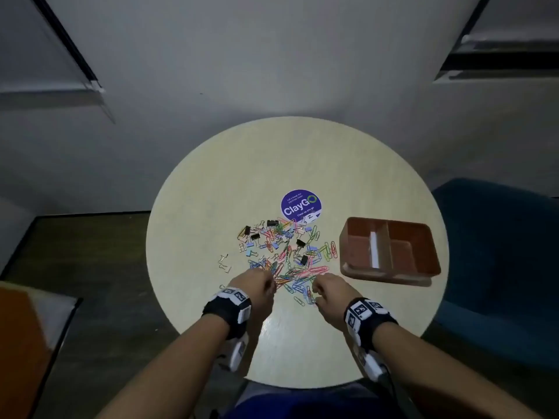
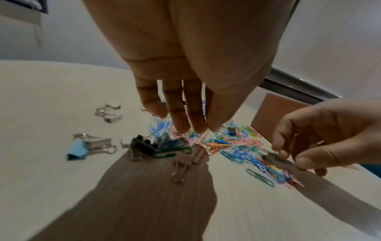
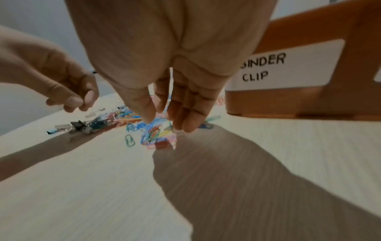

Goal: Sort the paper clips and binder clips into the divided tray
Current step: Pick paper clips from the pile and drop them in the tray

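Observation:
A mixed pile of coloured paper clips point(image 1: 284, 252) and binder clips lies mid-table. The orange divided tray point(image 1: 344, 252) stands to its right; a label reading "BINDER CLIP" point(image 3: 284, 68) is on its near wall point(image 3: 309, 101). My left hand point(image 1: 266, 282) hovers over the pile's near left edge, fingers point(image 2: 179, 124) pointing down at the clips point(image 2: 226, 143), nothing seen in them. My right hand point(image 1: 317, 290) hovers over the near right edge, thumb and fingers point(image 3: 185, 124) loosely apart above the clips point(image 3: 148, 132), holding nothing I can see.
Loose binder clips lie left of the pile: a light blue one point(image 2: 77, 150), a black one point(image 2: 143, 145), white ones point(image 1: 223, 263). A purple ClayGo sticker point(image 1: 300, 205) sits behind the pile. A blue chair point(image 1: 499, 252) stands right of the round table point(image 1: 211, 192).

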